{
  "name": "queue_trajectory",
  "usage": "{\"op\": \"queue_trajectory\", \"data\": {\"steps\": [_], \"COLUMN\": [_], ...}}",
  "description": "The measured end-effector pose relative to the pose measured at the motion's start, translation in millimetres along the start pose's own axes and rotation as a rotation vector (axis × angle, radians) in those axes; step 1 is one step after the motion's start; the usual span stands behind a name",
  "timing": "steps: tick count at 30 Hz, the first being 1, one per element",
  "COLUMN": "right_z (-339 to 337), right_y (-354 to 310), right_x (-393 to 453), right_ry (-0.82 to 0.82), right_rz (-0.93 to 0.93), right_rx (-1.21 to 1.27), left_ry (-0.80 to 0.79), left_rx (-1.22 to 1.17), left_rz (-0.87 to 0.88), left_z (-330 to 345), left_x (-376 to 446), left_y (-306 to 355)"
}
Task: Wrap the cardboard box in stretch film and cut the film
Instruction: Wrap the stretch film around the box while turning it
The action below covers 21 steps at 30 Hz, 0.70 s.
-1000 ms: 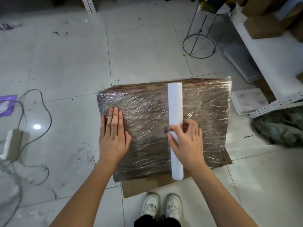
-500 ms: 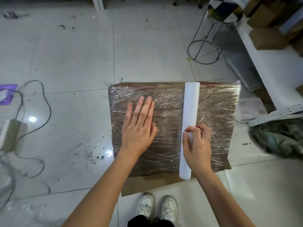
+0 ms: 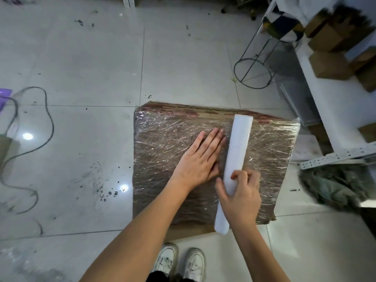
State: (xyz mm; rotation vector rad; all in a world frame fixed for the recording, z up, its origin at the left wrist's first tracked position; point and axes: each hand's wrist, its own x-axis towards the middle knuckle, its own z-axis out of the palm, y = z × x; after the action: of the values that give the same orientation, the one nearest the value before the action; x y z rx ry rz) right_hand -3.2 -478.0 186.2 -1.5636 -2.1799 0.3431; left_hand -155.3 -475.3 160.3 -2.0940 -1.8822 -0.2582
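Nearest, the right hand [image 3: 240,197] is curling its fingers round the white film roll [image 3: 236,159], keeping it lying across the cardboard box [image 3: 175,143] on the floor. Beyond, the left hand [image 3: 200,159], fingers straight and together, is pressing film flat, probably anchoring it; no free edge is visible.

A: Sleeves? Gloves?
B: None showing. Both forearms bare, left hand [image 3: 200,159] and right hand [image 3: 241,197] bare too.
A: Footwear?
B: White sneakers [image 3: 179,262], scuffed. Dark trouser hems [image 3: 160,276] above them.
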Motion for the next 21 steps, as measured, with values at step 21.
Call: {"op": "queue_trajectory", "data": {"steps": [21], "right_z": [1], "right_y": [9], "right_x": [18], "right_ry": [-0.054], "right_rz": [0.065], "right_rx": [0.011], "left_ry": [-0.09], "left_rx": [-0.129], "left_rz": [0.009], "left_z": [27], "left_x": [-95], "left_y": [33]}}
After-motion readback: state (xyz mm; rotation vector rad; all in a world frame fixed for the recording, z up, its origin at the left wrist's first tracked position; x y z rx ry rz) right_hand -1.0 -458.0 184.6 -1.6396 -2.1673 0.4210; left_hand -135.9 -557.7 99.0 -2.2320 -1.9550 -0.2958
